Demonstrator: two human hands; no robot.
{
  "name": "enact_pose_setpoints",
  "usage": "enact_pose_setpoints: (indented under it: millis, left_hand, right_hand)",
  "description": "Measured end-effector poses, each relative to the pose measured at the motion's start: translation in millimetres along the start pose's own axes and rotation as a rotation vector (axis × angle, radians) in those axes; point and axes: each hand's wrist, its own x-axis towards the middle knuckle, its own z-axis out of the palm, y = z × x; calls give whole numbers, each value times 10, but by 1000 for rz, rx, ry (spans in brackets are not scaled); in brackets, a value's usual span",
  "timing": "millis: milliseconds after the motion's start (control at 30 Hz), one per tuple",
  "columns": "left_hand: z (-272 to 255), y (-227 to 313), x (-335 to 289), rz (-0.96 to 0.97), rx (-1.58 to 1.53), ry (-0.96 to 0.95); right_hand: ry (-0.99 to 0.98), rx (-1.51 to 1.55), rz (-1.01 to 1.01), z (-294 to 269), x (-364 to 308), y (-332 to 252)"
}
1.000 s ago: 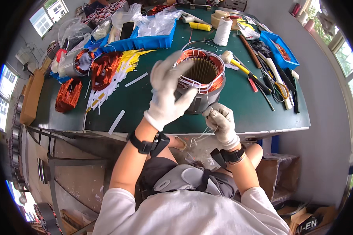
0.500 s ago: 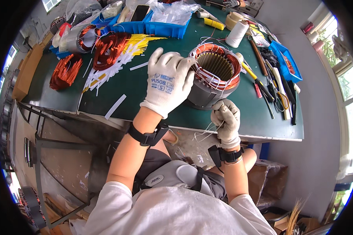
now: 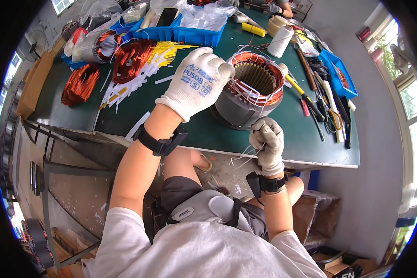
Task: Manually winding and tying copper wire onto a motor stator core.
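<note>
Pinches white cord (image 3: 238, 159) in right hand (image 3: 267, 139), nearside of stator (image 3: 241, 110) upright on table (image 3: 315, 143), likely to control slack; curls left hand (image 3: 197, 83) at its left rim, perhaps for steadying; cannot tell around what.

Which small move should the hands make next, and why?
I'd probably draw the white cord gently snug with the right hand, leaving the left hand by the winding's left edge. The right fingers are closed on cord whose loose loops hang beside them, and white lacing crosses the copper winding. Whether the left fingers grip cord is unclear.
</note>
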Motion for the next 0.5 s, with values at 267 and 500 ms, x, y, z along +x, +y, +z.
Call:
enact_pose_setpoints:
  millis: [267,500]
  left_hand:
    - [-358,189,67,133,163,198]
    - [-720,-36,3,33,376,425]
  right_hand:
    - [1,7,1,1,2,2]
    - [-2,30,16,-22,-15,-10]
